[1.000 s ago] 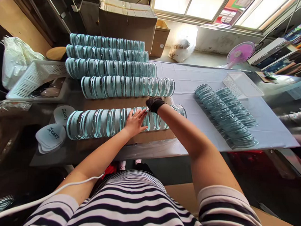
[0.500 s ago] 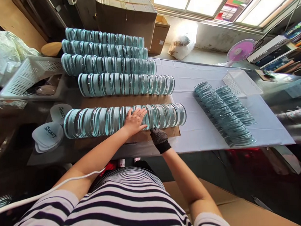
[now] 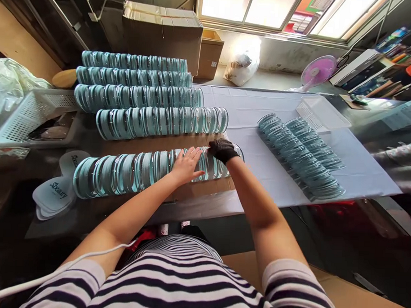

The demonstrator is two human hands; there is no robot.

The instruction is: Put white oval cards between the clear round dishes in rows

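Note:
The nearest row of round, pale blue-green glassy pieces with shiny rims (image 3: 124, 171) lies on its side along a flat cardboard sheet (image 3: 218, 187). My bare left hand (image 3: 187, 165) rests on top of that row, palm down, fingers stretched out. Just to its right, my right hand (image 3: 223, 151) wears a black dotted glove and reaches over the row's right part. Its fingers are bunched at the top of the pieces; whatever they pinch is hidden. Behind lies another such row (image 3: 162, 122), with several more farther back.
White plates with printed lettering (image 3: 54, 194) lie left of the row. A white plastic basket (image 3: 14, 120) holds items at far left. Two slanted stacks of clear discs (image 3: 301, 155) and a white tray (image 3: 323, 114) are on the right. Cardboard boxes (image 3: 162, 40) and a pink fan (image 3: 318, 71) stand behind.
My right hand has moved from the row's front side up and over to its top. My left hand stays flat on the row. The view has shifted slightly.

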